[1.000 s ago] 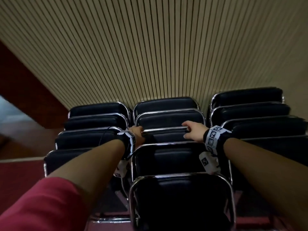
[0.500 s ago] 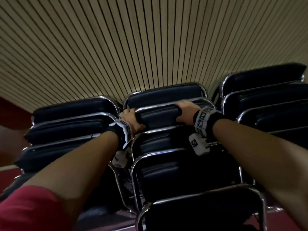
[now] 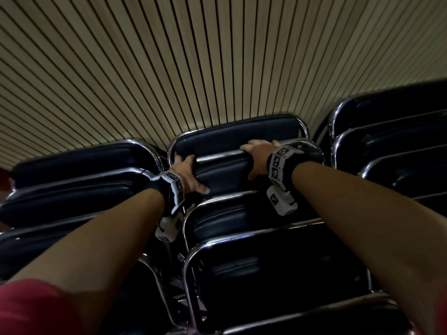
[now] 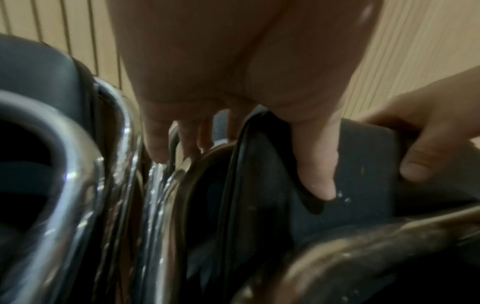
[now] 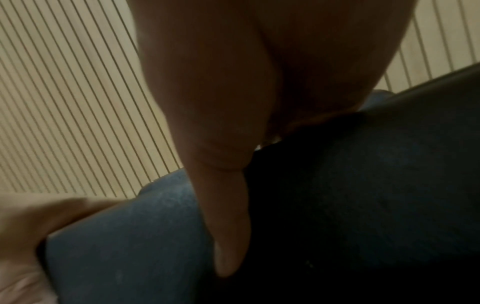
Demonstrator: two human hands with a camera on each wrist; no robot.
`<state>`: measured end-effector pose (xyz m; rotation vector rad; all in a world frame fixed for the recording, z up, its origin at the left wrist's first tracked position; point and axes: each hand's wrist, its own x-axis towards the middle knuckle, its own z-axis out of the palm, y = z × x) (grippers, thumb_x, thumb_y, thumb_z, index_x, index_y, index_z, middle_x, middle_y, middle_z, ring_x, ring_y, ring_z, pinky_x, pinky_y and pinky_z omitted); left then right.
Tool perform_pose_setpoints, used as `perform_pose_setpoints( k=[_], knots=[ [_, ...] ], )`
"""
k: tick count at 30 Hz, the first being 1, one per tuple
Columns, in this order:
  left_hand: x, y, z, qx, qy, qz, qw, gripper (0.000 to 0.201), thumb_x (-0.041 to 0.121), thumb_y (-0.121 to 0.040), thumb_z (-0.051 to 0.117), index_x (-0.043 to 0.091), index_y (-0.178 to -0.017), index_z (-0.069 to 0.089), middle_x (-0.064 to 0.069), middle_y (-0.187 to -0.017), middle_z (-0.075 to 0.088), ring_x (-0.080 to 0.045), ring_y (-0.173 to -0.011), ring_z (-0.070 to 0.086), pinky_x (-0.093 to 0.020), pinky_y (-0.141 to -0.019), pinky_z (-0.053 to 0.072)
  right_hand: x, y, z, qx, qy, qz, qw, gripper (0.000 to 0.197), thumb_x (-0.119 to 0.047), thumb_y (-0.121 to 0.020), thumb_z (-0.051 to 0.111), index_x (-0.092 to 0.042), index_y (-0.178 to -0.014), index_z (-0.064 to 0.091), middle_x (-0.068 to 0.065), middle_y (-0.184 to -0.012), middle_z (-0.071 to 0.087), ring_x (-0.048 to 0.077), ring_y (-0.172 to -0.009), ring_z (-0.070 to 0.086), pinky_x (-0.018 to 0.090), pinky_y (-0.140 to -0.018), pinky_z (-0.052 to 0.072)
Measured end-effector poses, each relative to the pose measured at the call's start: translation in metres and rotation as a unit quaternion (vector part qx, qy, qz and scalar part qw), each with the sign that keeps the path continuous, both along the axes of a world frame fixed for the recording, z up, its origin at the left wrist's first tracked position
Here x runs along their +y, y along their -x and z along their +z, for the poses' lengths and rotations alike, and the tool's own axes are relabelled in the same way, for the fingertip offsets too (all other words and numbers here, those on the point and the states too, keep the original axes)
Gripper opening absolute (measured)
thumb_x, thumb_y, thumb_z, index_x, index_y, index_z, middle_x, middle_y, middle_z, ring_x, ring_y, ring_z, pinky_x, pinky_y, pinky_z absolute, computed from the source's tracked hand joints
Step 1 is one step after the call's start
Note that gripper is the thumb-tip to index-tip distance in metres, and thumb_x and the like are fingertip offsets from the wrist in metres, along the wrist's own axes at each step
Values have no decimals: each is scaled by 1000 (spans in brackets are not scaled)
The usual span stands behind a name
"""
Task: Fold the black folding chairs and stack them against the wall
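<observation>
Mostly a slatted beige wall (image 3: 193, 64) fills the head view, thin dark vertical grooves across the whole upper part. Against its base lean three stacks of folded black chairs with chrome tube frames: left stack (image 3: 79, 180), middle stack (image 3: 242, 238), right stack (image 3: 391, 146). Chairs in each stack overlap front to back, padded tops showing one above the other. Red floor strip (image 3: 3, 171) at the far left edge, small.

Both bare forearms reach forward to the middle stack. Red sleeve (image 3: 31, 308) on the left upper arm, bottom left corner. Each wrist has a black band with white marker blocks and a small white camera unit hanging below.

Held chair (image 3: 225, 170) is second from the wall in the middle stack, its padded top just in front of the rearmost chair's back. Left hand (image 3: 187, 176) grips its left top corner, fingers over the chrome tube and behind the pad, thumb (image 4: 319, 164) pressed flat on the front of the pad. Right hand (image 3: 257, 154) grips the top edge toward the right corner, fingers curled over the tube, thumb (image 5: 228, 226) down the front of the pad. Right wrist view is dark and blurred; fingers behind the pad can't be made out there.
</observation>
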<state>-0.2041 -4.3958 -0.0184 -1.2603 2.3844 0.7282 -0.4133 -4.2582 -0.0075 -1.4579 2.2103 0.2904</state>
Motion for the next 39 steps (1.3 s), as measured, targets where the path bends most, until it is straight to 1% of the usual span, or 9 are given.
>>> perform_pose_setpoints(
  k=[3, 6, 14, 18, 25, 30, 35, 37, 39],
  knots=[
    [-1, 2, -1, -17, 13, -14, 1000, 121, 42, -57, 94, 27, -155, 25, -9, -147, 28, -37, -136, 38, -45, -113, 38, -4, 1, 1, 11, -5, 1, 1000, 108, -59, -62, 83, -30, -151, 30, 4, -144, 36, 32, -133, 35, 57, -111, 29],
    [2, 1, -1, -12, 23, -4, 1000, 103, 44, -59, 92, 25, -146, 41, -7, -134, 37, -33, -127, 44, -43, -108, 43, -4, -3, 3, 14, -1, -2, 1000, 87, -58, -63, 82, -31, -137, 47, 4, -127, 43, 31, -121, 43, 52, -104, 39],
    [11, -4, 8, 42, -28, 34, 998, 76, 25, -61, 94, 16, -125, 56, -5, -124, 65, -25, -115, 61, -35, -99, 50, 4, -11, 11, -15, 25, -27, 999, 58, -50, -71, 79, -35, -122, 57, -2, -115, 55, 26, -115, 51, 46, -99, 38],
    [0, -10, 24, 43, -10, 20, 999, 78, 32, -63, 93, 17, -128, 53, -5, -125, 64, -27, -115, 60, -38, -99, 51, -3, -15, 28, -6, 41, -22, 999, 50, -48, -69, 80, -36, -113, 59, -4, -107, 51, 26, -110, 51, 48, -96, 37],
    [2, -14, 21, 0, 16, 17, 1000, 91, 42, -65, 89, 15, -138, 43, -10, -131, 57, -30, -119, 57, -42, -103, 48, 1, -20, 29, -17, 62, 1, 998, 56, -49, -73, 77, -37, -123, 56, -3, -114, 52, 26, -115, 48, 47, -99, 36],
    [13, -9, 28, -43, 38, 24, 998, 93, 42, -69, 87, 14, -142, 37, -15, -138, 49, -36, -127, 51, -46, -106, 44, 14, -27, 29, -26, 100, -6, 995, 77, -43, -78, 77, -29, -146, 42, 3, -143, 44, 27, -132, 40, 44, -112, 31],
    [52, -8, 34, -35, 202, 32, 978, 79, 41, -74, 76, 20, -139, 37, -16, -136, 39, -38, -125, 41, -48, -100, 41, 69, -15, 39, -32, 288, -47, 956, 39, -26, -77, 76, -21, -116, 68, 5, -119, 52, 25, -112, 49, 38, -96, 44],
    [70, -6, 35, 5, 272, -34, 962, 67, 38, -76, 74, 18, -132, 44, -14, -130, 44, -35, -118, 43, -44, -96, 44, 89, -6, 42, -80, 213, -62, 972, 39, -33, -81, 75, -21, -117, 67, 4, -118, 59, 24, -111, 56, 35, -94, 47],
    [85, -5, 42, 38, 304, -74, 949, 55, 46, -81, 69, 17, -125, 51, -12, -128, 47, -33, -116, 43, -43, -96, 42, 105, -1, 39, -115, 78, -79, 987, 62, -48, -79, 75, -19, -131, 59, 3, -128, 60, 24, -118, 57, 32, -100, 46]
  ],
)
